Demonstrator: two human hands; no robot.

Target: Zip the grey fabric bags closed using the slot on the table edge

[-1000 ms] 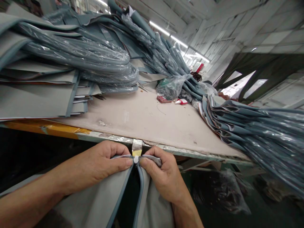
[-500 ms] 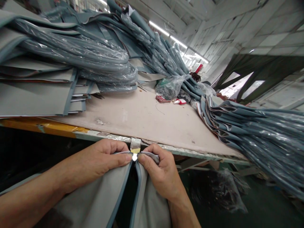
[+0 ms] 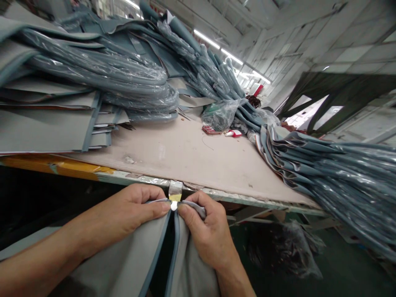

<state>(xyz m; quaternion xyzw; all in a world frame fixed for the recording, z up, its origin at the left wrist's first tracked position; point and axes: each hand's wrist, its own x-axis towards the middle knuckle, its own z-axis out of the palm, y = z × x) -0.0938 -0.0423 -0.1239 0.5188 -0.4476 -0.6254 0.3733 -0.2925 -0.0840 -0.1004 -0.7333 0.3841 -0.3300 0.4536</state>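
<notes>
My left hand (image 3: 137, 208) pinches the top edge of a grey fabric panel (image 3: 123, 258) that has blue-grey piping along its side. Opposite it, my right hand (image 3: 208, 225) grips the folded top edge of another grey fabric part (image 3: 193, 264) with the same piping. The two piped edges nearly meet at the top and spread apart lower down, with a dark gap between. Between my fingertips shows a small bright white spot (image 3: 174, 205), which I cannot make out further. Just behind it a strip of clear and yellow tape (image 3: 175, 190) hangs from the table's edge.
Plastic-wrapped blue-grey bundles (image 3: 133, 78) and stacked grey panels (image 3: 46, 130) cover the table's left side. More bundles (image 3: 334, 173) hang over the right edge. On the beige tabletop (image 3: 185, 159) lie a red-and-white tube (image 3: 233, 133) and a small red object (image 3: 210, 130). Plastic bags (image 3: 287, 251) lie beneath.
The two piped edges have come slightly closer together as my right hand shifts a little left and down. Both hands keep their hold on the fabric.
</notes>
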